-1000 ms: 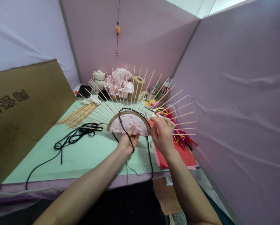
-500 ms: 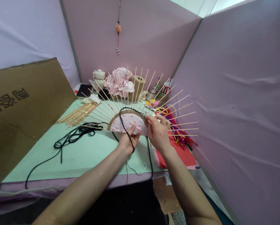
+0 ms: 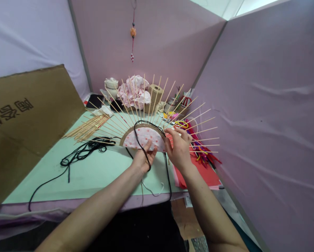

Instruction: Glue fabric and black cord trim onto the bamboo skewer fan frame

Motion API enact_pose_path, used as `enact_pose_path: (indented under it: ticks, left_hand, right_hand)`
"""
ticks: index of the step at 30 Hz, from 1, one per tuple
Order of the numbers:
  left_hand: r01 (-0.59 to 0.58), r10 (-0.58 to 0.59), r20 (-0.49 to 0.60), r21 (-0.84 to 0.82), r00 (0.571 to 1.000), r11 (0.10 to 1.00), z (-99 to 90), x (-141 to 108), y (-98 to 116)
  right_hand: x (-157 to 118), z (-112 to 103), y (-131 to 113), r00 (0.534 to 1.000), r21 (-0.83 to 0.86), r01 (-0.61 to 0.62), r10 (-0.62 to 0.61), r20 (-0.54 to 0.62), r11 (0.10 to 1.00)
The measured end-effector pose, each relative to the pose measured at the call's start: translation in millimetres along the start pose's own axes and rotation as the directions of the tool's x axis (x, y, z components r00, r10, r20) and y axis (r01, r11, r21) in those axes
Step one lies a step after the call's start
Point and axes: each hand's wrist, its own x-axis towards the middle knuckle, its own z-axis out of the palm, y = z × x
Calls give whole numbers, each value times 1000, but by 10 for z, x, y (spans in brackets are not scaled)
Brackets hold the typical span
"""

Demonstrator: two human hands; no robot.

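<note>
A half-round piece covered in white cloth with pink dots [image 3: 153,134] has a brown cord-wrapped rim [image 3: 127,134] and thin wooden sticks [image 3: 202,105] fanning out from it. My left hand [image 3: 142,159] grips it from below, thumb on the cloth front and the other fingers partly hidden behind. A black cord [image 3: 140,142] runs along the rim, loops down over the cloth and crosses my left hand. My right hand [image 3: 179,147] is at the rim's right end, thumb and index finger pinched on the black cord among the sticks. Its other fingers are loosely curled.
Tangled black cord [image 3: 88,148] and a bundle of sticks [image 3: 90,126] lie left on the pale green table [image 3: 99,182]. Red sheets [image 3: 203,175] and coloured pipe cleaners [image 3: 199,147] are at right. Behind stand crumpled dotted cloth [image 3: 133,92] and a brown roll [image 3: 156,94]. Cardboard [image 3: 28,115] leans left.
The half-round piece has turned slightly, its right-hand sticks shifting a little left. My right hand has moved barely, its fingers still at the rim. My left hand keeps its hold.
</note>
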Motion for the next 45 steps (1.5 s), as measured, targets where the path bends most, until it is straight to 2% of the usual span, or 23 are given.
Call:
enact_pose_path:
  ticks: [9, 21, 28, 31, 36, 38, 45]
  left_hand:
    - [-9, 9, 5, 5, 1000, 1000, 18, -27, -5]
    - [-9, 9, 1, 43, 1000, 999, -38, 26, -36]
    - [1, 0, -24, 24, 1000, 1000, -45, 34, -33]
    - [4, -3, -27, 24, 1000, 1000, -48, 34, -36]
    - [-13, 14, -7, 44, 1000, 999, -66, 42, -51]
    - [-27, 27, 8, 58, 1000, 998, -74, 46, -55]
    - [-162, 155, 70, 113, 985, 980, -72, 36, -60]
  right_hand:
    - [57, 76, -13, 994, 11, 65, -66, 91, 998]
    - [197, 140, 49, 985, 175, -148, 129, 115, 973]
    - [137, 26, 89, 995, 355, -98, 102, 8, 930]
    - [80, -3, 88, 995, 267, -97, 94, 24, 959]
    - [61, 55, 43, 971, 59, -233, 236, -38, 971]
    - [89, 90, 30, 968, 25, -246, 247, -46, 969]
    - [190, 127, 20, 969, -73, -248, 249, -1, 966]
